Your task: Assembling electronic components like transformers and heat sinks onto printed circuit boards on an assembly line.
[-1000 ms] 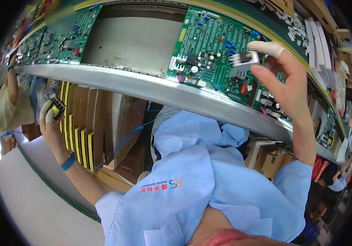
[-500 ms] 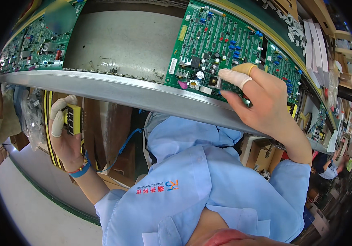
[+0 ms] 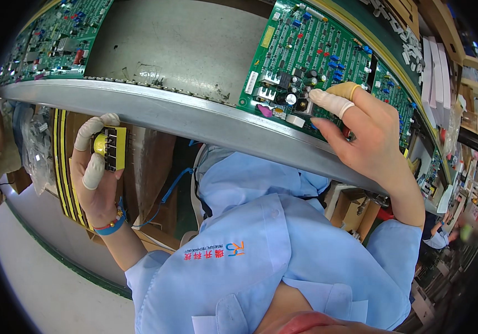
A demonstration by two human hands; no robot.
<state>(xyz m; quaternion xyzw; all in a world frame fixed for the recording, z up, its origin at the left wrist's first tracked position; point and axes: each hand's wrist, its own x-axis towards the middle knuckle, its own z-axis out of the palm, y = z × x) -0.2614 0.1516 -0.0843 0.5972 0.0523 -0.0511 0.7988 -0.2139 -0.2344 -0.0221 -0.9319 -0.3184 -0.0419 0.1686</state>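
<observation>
— Since a moment ago the left hand (image 3: 97, 178) has risen closer, below the conveyor rail (image 3: 155, 108)?

— Yes, fingers closed around a yellow-taped transformer (image 3: 111, 147) with a black core. Cardboard boxes (image 3: 355, 209) sit under the rail.

— And the right hand (image 3: 361, 139)?

— Loosely spread and empty, its capped fingertip pressing a small component on the green circuit board (image 3: 316, 55). White cartons (image 3: 436, 72) are stacked beyond.

Bare grey conveyor belt (image 3: 177, 50) lies open between two green circuit boards (image 3: 316, 61); metal rail (image 3: 183, 119) blocks approach from below.
</observation>
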